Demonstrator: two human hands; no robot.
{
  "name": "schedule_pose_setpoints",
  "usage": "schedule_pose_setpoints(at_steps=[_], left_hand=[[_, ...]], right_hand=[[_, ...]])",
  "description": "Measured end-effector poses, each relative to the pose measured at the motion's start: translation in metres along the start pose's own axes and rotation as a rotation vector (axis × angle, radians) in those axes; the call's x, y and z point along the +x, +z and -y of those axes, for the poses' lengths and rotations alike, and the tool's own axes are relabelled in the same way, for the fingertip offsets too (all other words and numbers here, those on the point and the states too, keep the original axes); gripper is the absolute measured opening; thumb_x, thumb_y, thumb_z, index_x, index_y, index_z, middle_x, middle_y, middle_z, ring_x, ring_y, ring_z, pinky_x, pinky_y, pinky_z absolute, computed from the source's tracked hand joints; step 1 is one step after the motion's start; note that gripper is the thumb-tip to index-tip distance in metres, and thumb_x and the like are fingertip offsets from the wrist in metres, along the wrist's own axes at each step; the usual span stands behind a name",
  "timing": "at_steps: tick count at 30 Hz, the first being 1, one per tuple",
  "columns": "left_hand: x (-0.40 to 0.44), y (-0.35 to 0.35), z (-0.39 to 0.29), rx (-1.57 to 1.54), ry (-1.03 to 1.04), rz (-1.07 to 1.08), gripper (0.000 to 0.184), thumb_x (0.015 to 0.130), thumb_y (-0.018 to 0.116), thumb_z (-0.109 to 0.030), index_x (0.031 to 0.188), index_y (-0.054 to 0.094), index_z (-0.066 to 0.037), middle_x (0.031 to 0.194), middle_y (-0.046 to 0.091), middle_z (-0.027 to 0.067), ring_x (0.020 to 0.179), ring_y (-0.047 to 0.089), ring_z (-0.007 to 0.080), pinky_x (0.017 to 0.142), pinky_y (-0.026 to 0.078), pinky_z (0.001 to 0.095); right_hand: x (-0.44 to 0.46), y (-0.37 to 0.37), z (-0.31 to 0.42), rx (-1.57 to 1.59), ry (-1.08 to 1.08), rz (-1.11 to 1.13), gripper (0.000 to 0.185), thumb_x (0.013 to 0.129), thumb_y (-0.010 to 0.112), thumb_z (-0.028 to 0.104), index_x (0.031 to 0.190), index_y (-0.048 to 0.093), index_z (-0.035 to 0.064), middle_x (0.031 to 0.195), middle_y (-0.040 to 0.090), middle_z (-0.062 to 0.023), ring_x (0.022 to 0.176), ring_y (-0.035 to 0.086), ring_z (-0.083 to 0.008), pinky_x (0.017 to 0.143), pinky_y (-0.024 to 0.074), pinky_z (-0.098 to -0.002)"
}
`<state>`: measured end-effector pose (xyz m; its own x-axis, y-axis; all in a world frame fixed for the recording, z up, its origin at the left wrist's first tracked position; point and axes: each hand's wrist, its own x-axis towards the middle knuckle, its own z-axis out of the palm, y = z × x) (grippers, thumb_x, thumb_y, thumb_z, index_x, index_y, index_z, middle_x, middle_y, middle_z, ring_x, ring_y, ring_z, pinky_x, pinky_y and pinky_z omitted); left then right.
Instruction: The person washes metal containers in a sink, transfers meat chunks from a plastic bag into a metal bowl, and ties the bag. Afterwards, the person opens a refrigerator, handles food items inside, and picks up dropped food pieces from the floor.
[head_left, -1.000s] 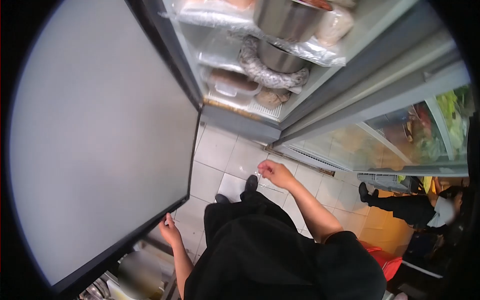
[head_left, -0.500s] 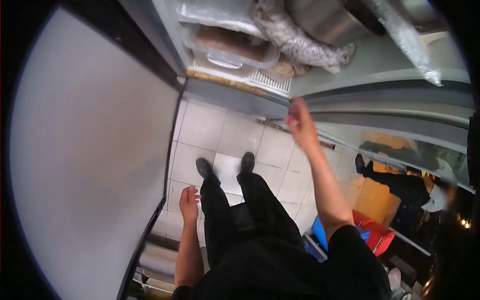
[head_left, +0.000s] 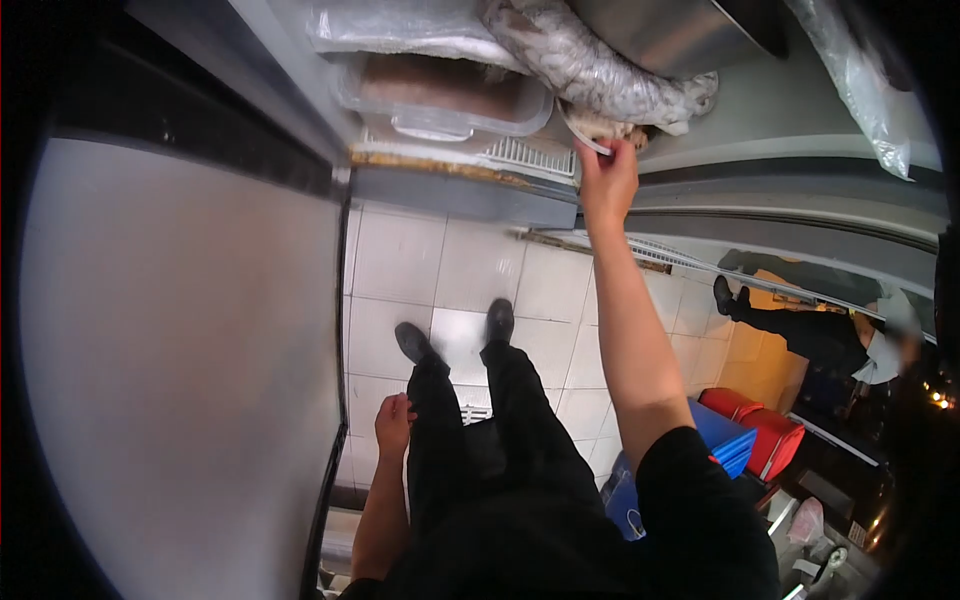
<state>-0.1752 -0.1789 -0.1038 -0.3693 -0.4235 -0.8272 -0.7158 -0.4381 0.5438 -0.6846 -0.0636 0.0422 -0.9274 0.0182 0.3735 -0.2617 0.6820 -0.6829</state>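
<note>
My right hand (head_left: 608, 185) reaches into the open refrigerator, its fingers closed on the pale rim of a container (head_left: 585, 138) on the bottom level. Beside that container lies a clear plastic box (head_left: 445, 95) with brownish contents. A long, mottled, plastic-wrapped bundle (head_left: 595, 65) rests above the rim, and a metal pot (head_left: 675, 35) is behind it. My left hand (head_left: 394, 425) hangs beside my left leg, fingers curled; whether it holds anything is hidden.
The refrigerator door (head_left: 190, 370) stands open on the left. Tiled floor (head_left: 395, 255) lies under my feet. Blue containers (head_left: 725, 435) and a red bag (head_left: 770, 440) are at the right, with another person (head_left: 800, 330) beyond.
My right hand has moved from the front into the refrigerator and taken hold of the rim. My left hand has left the door edge and dropped beside my leg. The view has moved closer to the shelves.
</note>
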Motion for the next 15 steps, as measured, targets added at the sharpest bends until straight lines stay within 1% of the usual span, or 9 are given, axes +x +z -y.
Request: schedule_pose_setpoints(at_steps=[1,2,3,6,8,9,11,13,15], left_hand=[[-0.001,-0.003,-0.003,0.001,-0.015,-0.011,0.034,0.100,0.054,-0.037,0.107,0.061,-0.005,0.089,0.064,0.0034,0.069,0.060,0.0094,0.059,0.047,0.0244],[-0.002,-0.004,-0.006,0.003,-0.029,-0.021,0.033,0.100,0.054,-0.037,0.106,0.061,-0.005,0.089,0.063,0.0025,0.068,0.059,0.0087,0.058,0.046,0.0243],[-0.002,-0.003,-0.008,0.002,-0.022,-0.018,0.033,0.100,0.054,-0.037,0.106,0.061,-0.005,0.089,0.063,0.0025,0.068,0.059,0.0087,0.058,0.046,0.0243],[0.002,-0.003,-0.004,0.019,0.007,-0.018,0.033,0.100,0.054,-0.037,0.107,0.061,-0.005,0.090,0.064,0.0031,0.068,0.060,0.0094,0.059,0.047,0.0248],[0.004,-0.001,0.003,0.049,-0.017,0.013,0.041,0.100,0.052,-0.042,0.109,0.059,-0.003,0.094,0.065,0.0071,0.069,0.065,0.0147,0.058,0.050,0.0278],[0.006,0.000,0.007,0.068,-0.013,0.025,0.040,0.100,0.052,-0.042,0.108,0.059,-0.003,0.092,0.065,0.0064,0.068,0.064,0.0136,0.057,0.049,0.0278],[0.006,0.001,0.017,0.067,-0.022,0.022,0.038,0.099,0.053,-0.041,0.108,0.060,-0.005,0.091,0.065,0.0052,0.066,0.064,0.0129,0.056,0.049,0.0275],[0.006,0.002,0.030,0.068,-0.011,0.008,0.038,0.099,0.053,-0.041,0.108,0.060,-0.005,0.091,0.065,0.0049,0.066,0.064,0.0129,0.056,0.049,0.0273],[0.004,0.003,0.038,0.185,0.023,-0.038,0.038,0.099,0.055,-0.039,0.102,0.064,-0.002,0.082,0.066,0.0065,0.067,0.068,0.0149,0.059,0.051,0.0286]], right_hand=[[-0.009,-0.007,-0.001,-0.001,-0.004,-0.005,0.036,0.078,0.081,0.027,0.093,0.060,0.0019,0.085,0.063,-0.0122,0.072,0.059,-0.0303,0.071,0.0480,-0.0391],[-0.017,-0.013,-0.001,0.017,0.006,0.018,0.034,0.078,0.081,0.025,0.091,0.060,0.0024,0.085,0.062,-0.0116,0.072,0.059,-0.0280,0.070,0.0483,-0.0374],[-0.022,-0.019,0.000,0.035,0.017,0.041,0.032,0.078,0.081,0.024,0.089,0.060,0.0028,0.084,0.062,-0.0110,0.073,0.060,-0.0258,0.069,0.0487,-0.0357],[-0.030,-0.037,0.006,0.067,-0.006,0.056,0.029,0.078,0.081,0.021,0.088,0.060,0.0034,0.084,0.061,-0.0105,0.073,0.061,-0.0232,0.068,0.0491,-0.0344],[-0.041,-0.053,0.000,-0.002,-0.005,0.104,0.028,0.079,0.081,0.020,0.086,0.059,0.0039,0.082,0.060,-0.0090,0.071,0.059,-0.0191,0.066,0.0484,-0.0319],[-0.050,-0.063,0.002,-0.009,0.010,0.133,0.027,0.079,0.081,0.019,0.086,0.059,0.0043,0.081,0.059,-0.0077,0.070,0.057,-0.0164,0.065,0.0474,-0.0300],[-0.072,-0.081,-0.001,0.152,0.210,0.268,0.026,0.079,0.080,0.017,0.086,0.058,0.0053,0.077,0.056,-0.0028,0.069,0.052,-0.0110,0.064,0.0447,-0.0262],[-0.099,-0.094,-0.001,0.263,0.185,0.402,0.021,0.085,0.073,0.007,0.091,0.053,0.0041,0.082,0.058,-0.0013,0.076,0.057,-0.0093,0.070,0.0485,-0.0235],[-0.123,-0.102,0.006,0.422,0.262,0.506,0.023,0.086,0.068,0.000,0.097,0.049,0.0051,0.088,0.056,-0.0027,0.081,0.060,-0.0126,0.073,0.0522,-0.0260]])
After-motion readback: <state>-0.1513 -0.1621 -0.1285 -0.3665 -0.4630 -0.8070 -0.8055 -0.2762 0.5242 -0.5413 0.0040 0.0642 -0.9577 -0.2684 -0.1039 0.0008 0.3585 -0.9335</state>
